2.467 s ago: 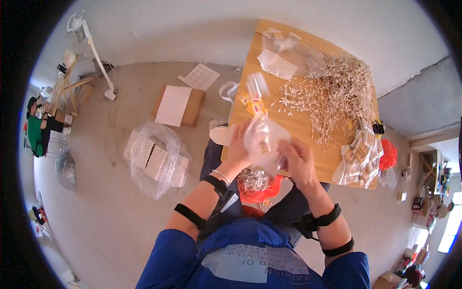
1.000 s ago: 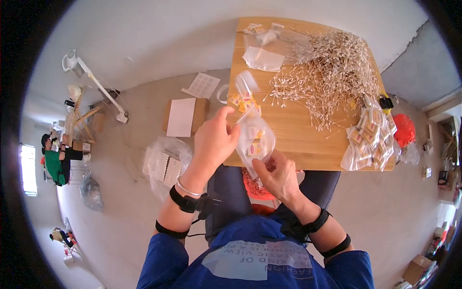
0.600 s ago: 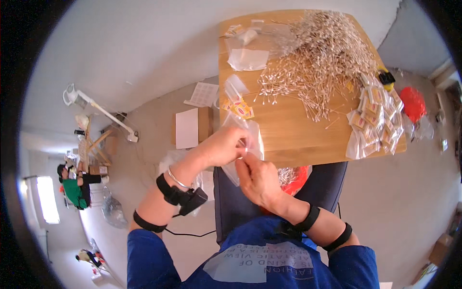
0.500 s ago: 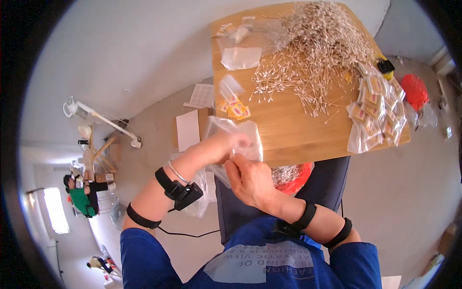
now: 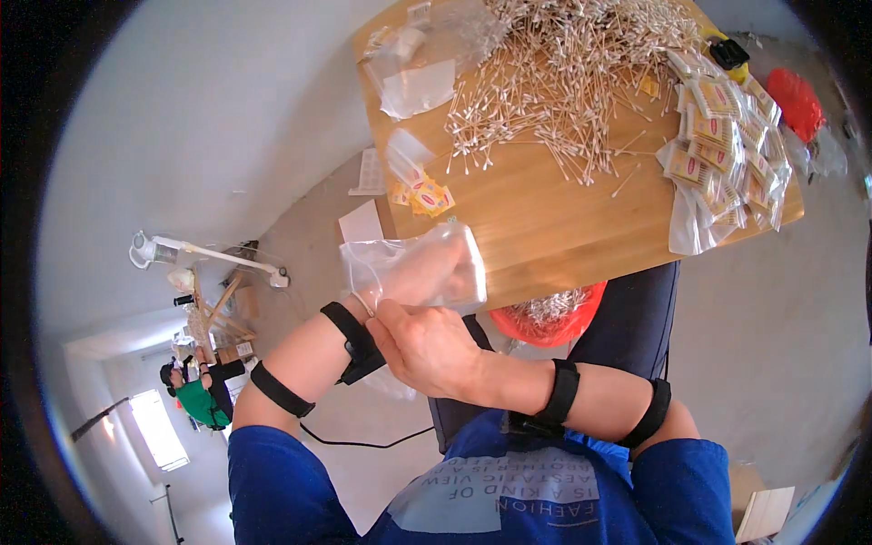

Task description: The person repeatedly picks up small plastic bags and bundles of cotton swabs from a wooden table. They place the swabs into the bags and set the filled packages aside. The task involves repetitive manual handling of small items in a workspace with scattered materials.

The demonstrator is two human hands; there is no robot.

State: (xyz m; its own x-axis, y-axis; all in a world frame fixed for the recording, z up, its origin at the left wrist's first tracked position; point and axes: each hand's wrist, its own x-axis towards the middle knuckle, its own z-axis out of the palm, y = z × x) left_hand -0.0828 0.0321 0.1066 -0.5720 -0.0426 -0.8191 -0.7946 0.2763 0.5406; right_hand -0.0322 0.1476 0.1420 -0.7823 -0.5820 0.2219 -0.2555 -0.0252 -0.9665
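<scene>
Clear plastic bag (image 5: 407,258) encloses your left hand (image 5: 457,265), deeper than before, its grip unclear; your right hand (image 5: 431,351) pinches the bag's edge.

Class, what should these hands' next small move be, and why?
Perhaps spread the left hand slightly inside the clear bag to open it wider, with the right hand steadying it: the left hand reaches into the bag, visible through the plastic, and the right hand grips the bag's edge.

Dark capital letters (image 5: 545,496) are running upside down across the pale panel (image 5: 445,520) of a blue shirt (image 5: 282,486). Small red ovals (image 5: 692,167) are marking yellow cards (image 5: 424,195) and bagged packets (image 5: 716,130), any print there staying too small to read.
</scene>
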